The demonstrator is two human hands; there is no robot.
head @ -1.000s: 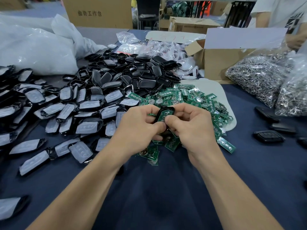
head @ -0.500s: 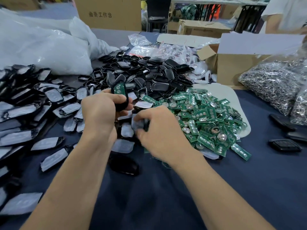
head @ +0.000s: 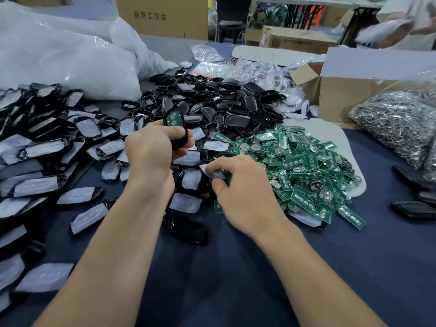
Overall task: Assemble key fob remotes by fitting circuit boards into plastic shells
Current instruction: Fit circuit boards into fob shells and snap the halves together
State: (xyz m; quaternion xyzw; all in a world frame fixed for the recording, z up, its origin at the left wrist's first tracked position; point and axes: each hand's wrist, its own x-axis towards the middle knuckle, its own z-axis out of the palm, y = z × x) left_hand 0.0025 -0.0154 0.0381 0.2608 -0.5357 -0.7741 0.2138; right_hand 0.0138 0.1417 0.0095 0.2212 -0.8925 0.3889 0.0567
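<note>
On the table [head: 236, 279], a heap of circuit boards [head: 304, 168] lies right of centre on a mat [head: 330, 135], with a heap of shells [head: 224, 107] behind it. Covers [head: 47, 147] spread across the left, in front of a plastic bag [head: 59, 62] at upper left. A cardboard box [head: 342, 95] stands at upper right, a bag of metal rings [head: 396, 121] before it. The left hand [head: 151, 152] holds a shell [head: 175, 123] above the covers; the right hand [head: 243, 192] pinches a cover [head: 212, 172] at the boards' left edge.

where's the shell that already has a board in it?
Head view, left of centre: the left hand grips the shell with the board, held up before the black shell heap, left of the green circuit board pile.
</note>
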